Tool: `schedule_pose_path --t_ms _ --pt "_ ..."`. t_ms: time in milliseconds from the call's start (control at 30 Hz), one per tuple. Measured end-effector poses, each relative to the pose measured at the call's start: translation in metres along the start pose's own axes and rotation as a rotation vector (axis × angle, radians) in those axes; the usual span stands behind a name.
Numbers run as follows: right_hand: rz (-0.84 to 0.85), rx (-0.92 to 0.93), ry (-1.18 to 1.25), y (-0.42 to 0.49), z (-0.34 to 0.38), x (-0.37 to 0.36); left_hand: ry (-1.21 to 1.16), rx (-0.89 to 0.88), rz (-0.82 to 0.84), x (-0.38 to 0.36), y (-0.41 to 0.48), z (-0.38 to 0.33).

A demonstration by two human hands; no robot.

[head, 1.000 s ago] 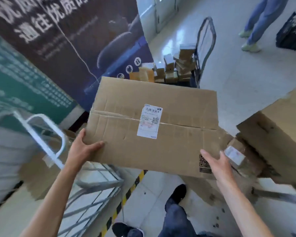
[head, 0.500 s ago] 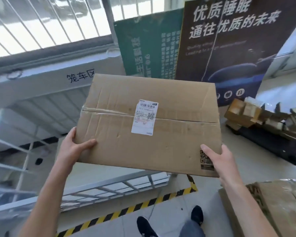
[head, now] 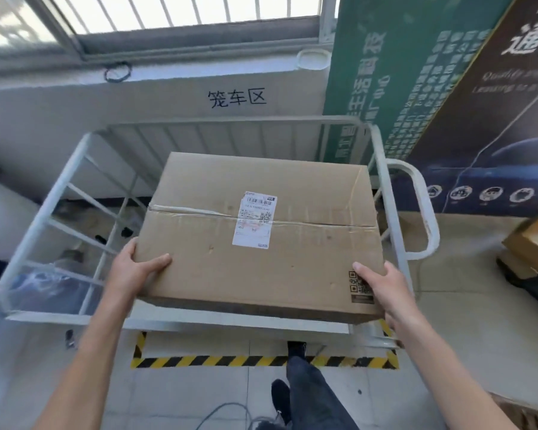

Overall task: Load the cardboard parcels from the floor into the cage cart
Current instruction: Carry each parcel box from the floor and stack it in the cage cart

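**A:** From the head camera, where is the load?

**B:** The cardboard parcel [head: 261, 237] is in the air above the cage cart [head: 230, 121]. It sits flat, with its shipping label [head: 255, 220] facing up. Its near edge hangs over the cart's near rail and the rest is over the open inside. It does not appear to touch the cart anywhere.

**A:** And the hands?

**B:** The left hand [head: 137, 268] clasps the near left corner with the thumb lying across the top face. The right hand [head: 382, 283] clasps the near right corner, its thumb beside the printed code. The fingers of both hands go under the box, out of sight. Both forearms reach forward from the near side of the cart, roughly level with each other.

**A:** How would you finish the step well?

**B:** I'd carry it further in over the cart and keep it level. Then I'd lower it straight down between the side rails, because the box looks nearly as wide as the opening. The right corner runs close to the rail by the loop handle [head: 423, 206], so I'd mind the knuckles there. I'd let go only once the base takes the weight. The cart floor under the box is hidden, so I'd check by feel.
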State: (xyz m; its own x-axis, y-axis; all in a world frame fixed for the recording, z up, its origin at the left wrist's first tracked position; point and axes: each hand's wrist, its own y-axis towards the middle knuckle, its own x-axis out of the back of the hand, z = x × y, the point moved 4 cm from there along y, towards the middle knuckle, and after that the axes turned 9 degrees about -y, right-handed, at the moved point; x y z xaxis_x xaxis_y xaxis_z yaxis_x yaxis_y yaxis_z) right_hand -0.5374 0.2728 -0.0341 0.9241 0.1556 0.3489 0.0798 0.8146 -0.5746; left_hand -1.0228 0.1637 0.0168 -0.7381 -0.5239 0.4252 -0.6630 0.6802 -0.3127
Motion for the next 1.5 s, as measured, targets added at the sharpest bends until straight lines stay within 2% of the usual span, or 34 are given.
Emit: schedule_pose_path --t_ms 233,500,667,767,900,1033,1233,1500 --pt "0.013 -0.109 -0.051 0.114 -0.03 -0.045 0.096 0.135 0.098 -0.079 0.101 0.069" --pt "-0.012 -0.29 -0.168 0.218 -0.105 -0.091 0.156 0.322 0.255 -0.163 0.19 0.18" --pt "-0.024 -0.376 -0.22 0.26 -0.163 -0.11 0.174 0.36 0.335 -0.215 0.236 0.241" --pt "0.009 -0.441 -0.229 0.284 -0.197 -0.116 0.188 0.363 0.304 -0.239 0.254 0.266" --pt "-0.011 -0.467 -0.424 0.305 -0.238 -0.121 0.246 0.336 0.291 -0.269 0.253 0.303" --pt "-0.008 -0.462 -0.54 0.317 -0.272 -0.125 0.274 0.386 0.28 -0.293 0.236 0.347" --pt "-0.022 -0.489 -0.48 0.317 -0.308 -0.12 0.307 0.382 0.203 -0.297 0.201 0.376" --pt "0.052 -0.541 -0.568 0.286 -0.328 -0.112 0.329 0.448 0.177 -0.285 0.159 0.386"
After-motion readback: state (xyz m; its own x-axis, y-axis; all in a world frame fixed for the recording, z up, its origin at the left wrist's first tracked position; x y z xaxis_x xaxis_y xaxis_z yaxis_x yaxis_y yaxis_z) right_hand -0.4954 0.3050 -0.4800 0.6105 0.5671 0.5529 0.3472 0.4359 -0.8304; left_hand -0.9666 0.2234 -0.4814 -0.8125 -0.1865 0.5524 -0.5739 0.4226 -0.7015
